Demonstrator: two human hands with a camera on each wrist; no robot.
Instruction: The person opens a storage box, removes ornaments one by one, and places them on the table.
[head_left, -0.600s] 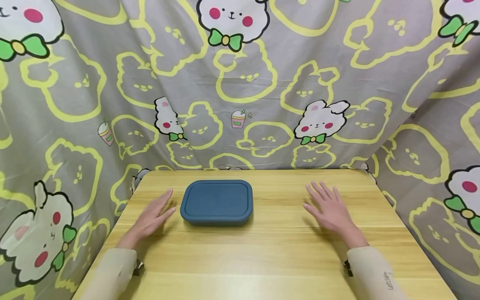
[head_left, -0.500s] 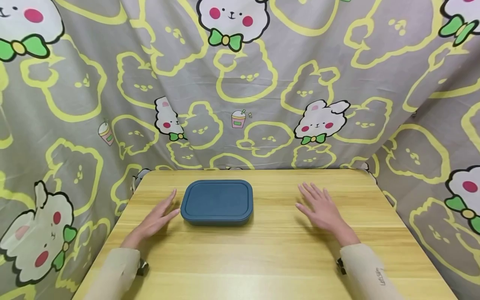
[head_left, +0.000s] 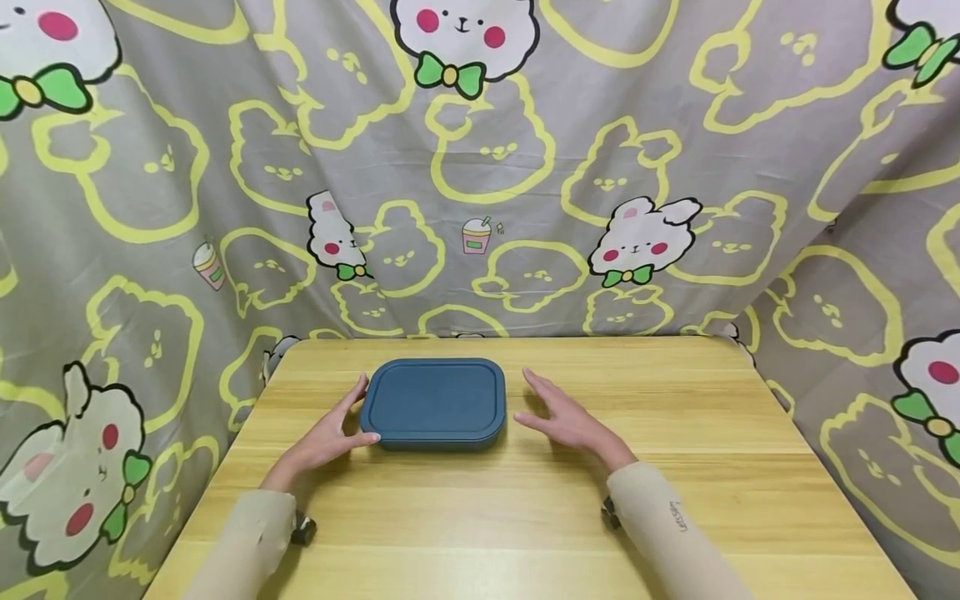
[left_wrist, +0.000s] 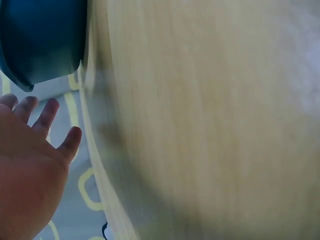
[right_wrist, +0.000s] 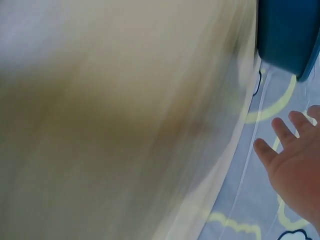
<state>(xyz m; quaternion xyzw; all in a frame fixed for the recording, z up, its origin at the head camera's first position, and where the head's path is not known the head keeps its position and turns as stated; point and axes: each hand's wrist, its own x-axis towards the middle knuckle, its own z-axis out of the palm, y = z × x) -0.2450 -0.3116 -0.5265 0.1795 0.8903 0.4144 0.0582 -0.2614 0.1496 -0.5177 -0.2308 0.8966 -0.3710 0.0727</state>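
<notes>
On the tabletop [head_left: 480, 517], a blue lidded box [head_left: 437, 400] sat between the left hand [head_left: 324, 442] and the right hand [head_left: 570, 422], both with fingers extended. The left was at the box's left end, contact unclear; the right hung just beside the opposite end, apart.

The left hand [left_wrist: 30, 172] sits at the left edge, its four visible fingers spread and pointing up toward a dark blue box [left_wrist: 45, 40] in the upper left corner. A small gap shows between the fingertips and the box's rim. A pale wood-grained surface [left_wrist: 210, 115] fills the middle and right, with a soft shadow [left_wrist: 145, 195] curving along its left side and a bright sheen at upper right. Behind the hand, a grey-blue cloth [left_wrist: 77, 210] carries yellow lines.
</notes>
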